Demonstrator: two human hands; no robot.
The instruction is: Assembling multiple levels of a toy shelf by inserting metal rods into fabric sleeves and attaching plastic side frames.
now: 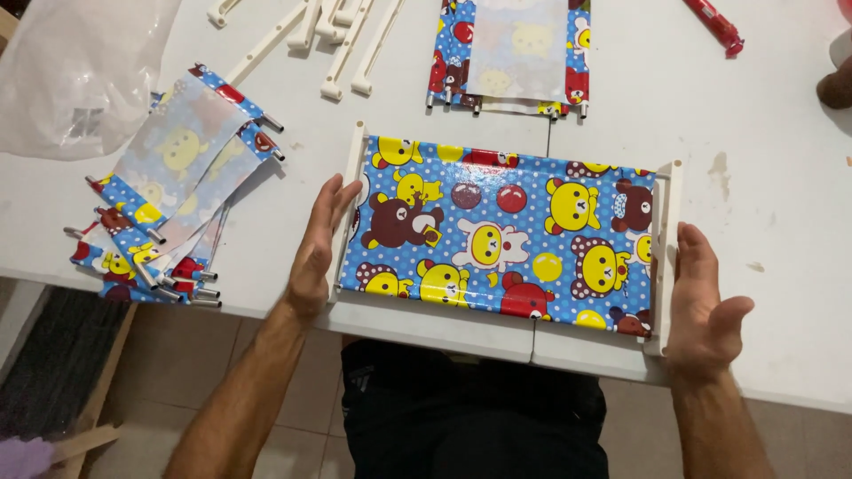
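Two bare forearms, no sleeves showing, no watch, rings or bands on either wrist; left hand (317,251) and right hand (703,306) both ungloved, fingers bare. Visible hair on both forearms, short trimmed nails where they can be seen. Lower body in dark black fabric shorts or trousers (470,412) with a small pale mark near the left edge of the waist, too small to make out.
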